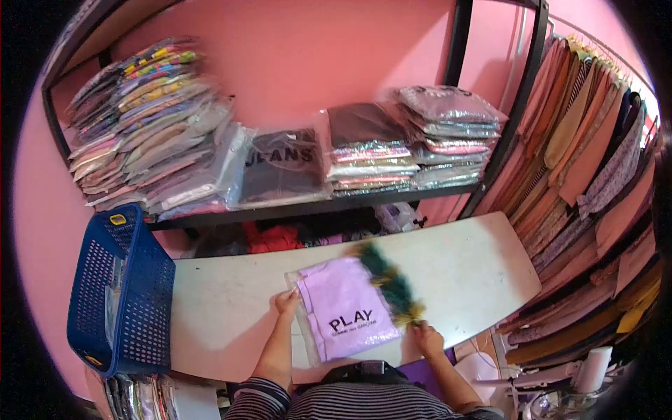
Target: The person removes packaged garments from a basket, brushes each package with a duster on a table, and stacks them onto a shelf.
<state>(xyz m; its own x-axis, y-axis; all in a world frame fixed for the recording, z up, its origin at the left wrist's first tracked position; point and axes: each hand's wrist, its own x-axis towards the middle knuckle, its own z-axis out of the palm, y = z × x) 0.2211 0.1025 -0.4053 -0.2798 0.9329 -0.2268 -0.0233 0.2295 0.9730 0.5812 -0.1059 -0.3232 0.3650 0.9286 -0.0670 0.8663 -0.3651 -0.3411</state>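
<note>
On the white table (pixel 231 301) lies a folded lilac garment (pixel 346 301) in a clear plastic bag, with "PLAY" printed in black. My left hand (pixel 287 301) has its fingers closed on the bag's left edge. Across the bag's right side stretches a fluffy green and yellow duster (pixel 393 283), blurred by motion. My right hand (pixel 428 339) is closed round the duster's lower right end.
A blue perforated basket (pixel 112 287) stands at the table's left end. Behind the table, a shelf (pixel 315 203) bears stacks of bagged clothes (pixel 371 150). Garments on hangers (pixel 581 161) line the right side. A white fan (pixel 591 371) stands at lower right.
</note>
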